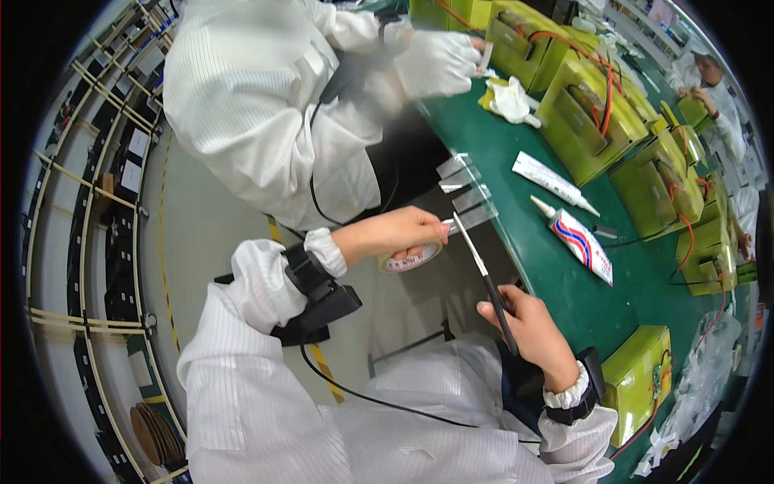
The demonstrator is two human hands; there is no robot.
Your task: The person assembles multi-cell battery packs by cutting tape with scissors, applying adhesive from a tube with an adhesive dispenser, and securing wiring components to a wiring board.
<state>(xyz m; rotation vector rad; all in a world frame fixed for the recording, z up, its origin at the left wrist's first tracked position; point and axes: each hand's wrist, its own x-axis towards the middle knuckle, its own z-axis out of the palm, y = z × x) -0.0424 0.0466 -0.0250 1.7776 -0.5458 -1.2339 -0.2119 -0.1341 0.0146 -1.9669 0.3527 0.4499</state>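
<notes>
Tabletop (597,310): green and flat; short clear tape pieces (474,204) project from its left edge.
Left hand (395,234): grip pinches a clear, glossy tape strip (451,227) between thumb and forefinger.
Tape: round, translucent yellowish tape roll (413,260) hangs at the left hand's fingers, outside the tabletop's left edge.
Right hand (532,327): grip wrapped around black-handled, silver-bladed scissors (484,276); tip just beside the strip, contact not confirmable.
Near left edge: plain white plastic tube (556,184) and white tube with red and blue stripes (582,246), both lying flat.
Near corner, right side: yellow-green wrapped block (637,367).
Cutting practice: step judged to be cutting tape; advisable to keep the strip taut, blades square across it, fingertips clear of the tip, and adhesive untouched beyond the pinched end.
</notes>
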